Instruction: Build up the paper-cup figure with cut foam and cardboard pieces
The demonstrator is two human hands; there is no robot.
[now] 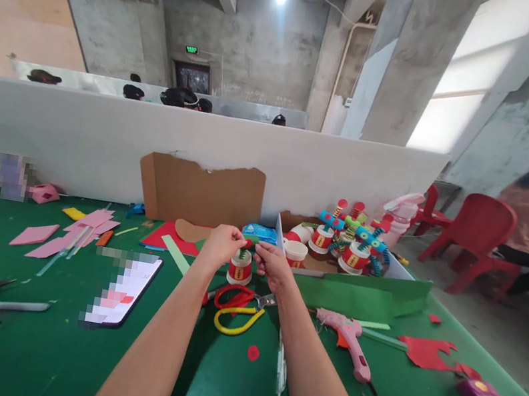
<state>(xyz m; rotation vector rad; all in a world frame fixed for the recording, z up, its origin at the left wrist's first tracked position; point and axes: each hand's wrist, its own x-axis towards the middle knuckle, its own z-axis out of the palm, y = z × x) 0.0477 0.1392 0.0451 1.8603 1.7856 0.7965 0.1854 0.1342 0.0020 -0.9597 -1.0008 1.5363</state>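
A small red and white paper cup (pixel 239 269) stands upside down on the green table (pixel 66 354), with a green pipe cleaner sticking up from its top. My left hand (pixel 221 243) is closed in a pinch just above the cup, on a small piece at the top that I cannot make out. My right hand (pixel 272 261) is beside the cup on its right, fingers pinched toward the same spot. Red-handled scissors (pixel 234 297) and yellow-handled scissors (pixel 236 323) lie just in front of the cup.
A pink glue gun (pixel 347 337) lies at right. A cardboard box (pixel 387 267) holds several finished cup figures (pixel 346 239). A phone (pixel 123 292), pink paper pieces (pixel 70 234), green card (pixel 359 298), red scraps (pixel 426 352) and cardboard (pixel 205 191) surround them. A person sits at far right by red chairs (pixel 476 233).
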